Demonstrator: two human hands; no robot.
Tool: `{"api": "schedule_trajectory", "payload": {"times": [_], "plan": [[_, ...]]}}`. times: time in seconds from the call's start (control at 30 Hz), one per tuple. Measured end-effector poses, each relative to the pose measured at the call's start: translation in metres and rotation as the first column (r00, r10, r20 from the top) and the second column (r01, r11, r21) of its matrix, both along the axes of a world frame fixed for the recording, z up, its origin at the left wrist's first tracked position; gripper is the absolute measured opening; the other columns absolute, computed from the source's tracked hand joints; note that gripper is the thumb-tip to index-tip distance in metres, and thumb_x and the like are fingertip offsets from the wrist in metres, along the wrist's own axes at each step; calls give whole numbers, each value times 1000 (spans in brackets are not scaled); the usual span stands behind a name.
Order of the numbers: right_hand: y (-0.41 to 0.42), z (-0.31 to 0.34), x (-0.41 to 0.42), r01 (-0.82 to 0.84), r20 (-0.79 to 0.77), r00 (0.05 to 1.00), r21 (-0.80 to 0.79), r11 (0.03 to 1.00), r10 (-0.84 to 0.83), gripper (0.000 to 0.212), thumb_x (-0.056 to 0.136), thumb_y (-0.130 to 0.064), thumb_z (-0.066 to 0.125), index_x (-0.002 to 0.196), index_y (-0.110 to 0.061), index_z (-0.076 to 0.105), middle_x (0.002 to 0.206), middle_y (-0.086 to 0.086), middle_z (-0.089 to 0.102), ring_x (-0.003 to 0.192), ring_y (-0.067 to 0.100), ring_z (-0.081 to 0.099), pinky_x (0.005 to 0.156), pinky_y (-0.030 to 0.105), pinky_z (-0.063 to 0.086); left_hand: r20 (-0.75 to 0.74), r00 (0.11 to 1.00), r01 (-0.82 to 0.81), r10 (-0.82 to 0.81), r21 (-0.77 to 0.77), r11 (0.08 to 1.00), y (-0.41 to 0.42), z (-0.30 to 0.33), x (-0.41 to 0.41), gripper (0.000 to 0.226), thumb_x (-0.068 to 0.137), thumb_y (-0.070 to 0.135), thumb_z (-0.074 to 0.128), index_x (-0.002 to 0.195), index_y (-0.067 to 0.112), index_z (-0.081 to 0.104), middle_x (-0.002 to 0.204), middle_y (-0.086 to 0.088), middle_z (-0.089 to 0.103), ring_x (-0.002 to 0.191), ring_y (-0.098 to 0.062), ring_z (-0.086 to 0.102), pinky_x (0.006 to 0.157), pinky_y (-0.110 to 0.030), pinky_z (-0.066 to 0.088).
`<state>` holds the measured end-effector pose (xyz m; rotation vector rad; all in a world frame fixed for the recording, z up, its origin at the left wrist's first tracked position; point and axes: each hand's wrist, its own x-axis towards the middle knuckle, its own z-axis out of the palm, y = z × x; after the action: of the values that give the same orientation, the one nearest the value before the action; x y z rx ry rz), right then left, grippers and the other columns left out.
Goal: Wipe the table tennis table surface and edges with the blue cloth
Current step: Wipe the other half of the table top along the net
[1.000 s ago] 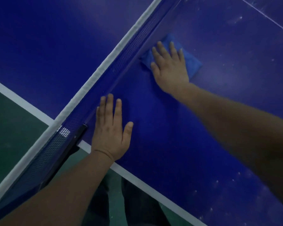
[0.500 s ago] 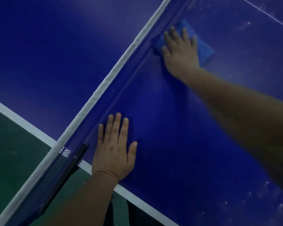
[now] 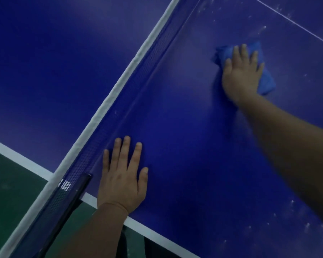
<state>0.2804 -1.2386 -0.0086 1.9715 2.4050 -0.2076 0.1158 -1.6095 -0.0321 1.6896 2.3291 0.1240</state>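
Note:
The dark blue table tennis table (image 3: 185, 142) fills most of the view. My right hand (image 3: 241, 73) lies flat with straight fingers on the folded blue cloth (image 3: 267, 82), pressing it onto the surface at the upper right, away from the net. Cloth shows above the fingertips and to the right of the palm. My left hand (image 3: 122, 175) rests flat on the table, fingers spread, beside the net and just inside the white edge line (image 3: 157, 233).
The net (image 3: 138, 81) with its white top band runs diagonally from lower left to top centre; its dark post clamp (image 3: 71, 198) sits at the table edge. White dust specks lie at the upper right and lower right. Green floor (image 3: 11, 183) lies beyond the edge.
My right hand has slid the cloth away from the net, out to the right across the surface. My left hand stays planted in the same spot by the net.

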Motion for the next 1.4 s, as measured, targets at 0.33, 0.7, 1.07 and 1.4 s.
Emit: {"api": "schedule_trajectory", "payload": {"times": [0.33, 0.7, 1.07, 1.4], "plan": [[-143, -12, 47, -885, 40, 461, -43, 463, 886, 58, 97, -42, 36, 151, -19, 36, 156, 7, 42, 144, 40, 33, 114, 56, 23, -24, 1000, -10, 11, 18, 1000, 1, 0, 3, 64, 100, 43, 29, 157, 14, 28, 166, -16, 19, 155, -33, 10, 125, -51, 1], [-161, -17, 42, -411, -27, 911, 26, 911, 412, 61, 97, -39, 29, 153, -16, 38, 162, 7, 33, 148, 42, 27, 117, 65, 19, -15, 999, -36, 37, 23, 999, 2, 2, 8, 65, 100, 43, 27, 158, 15, 26, 167, -14, 16, 156, -30, 5, 125, -45, -8], [-91, -9, 138, -306, 15, 952, 20, 952, 306, 60, 101, -45, 25, 157, -23, 30, 163, 7, 29, 150, 39, 23, 118, 63, 17, -25, 999, -40, 40, 10, 999, 1, 7, 7, 66, 100, 45, 23, 160, 16, 22, 168, -13, 12, 156, -28, 0, 125, -47, -8], [-321, -7, 61, -763, -46, 646, -20, 646, 762, 54, 101, -44, 37, 153, -28, 39, 163, 1, 31, 151, 37, 20, 119, 61, 12, -24, 1000, -19, 19, -3, 1000, 0, 6, 1, 69, 99, 48, 20, 161, 17, 17, 169, -14, 7, 156, -30, -2, 124, -51, -6]]}}
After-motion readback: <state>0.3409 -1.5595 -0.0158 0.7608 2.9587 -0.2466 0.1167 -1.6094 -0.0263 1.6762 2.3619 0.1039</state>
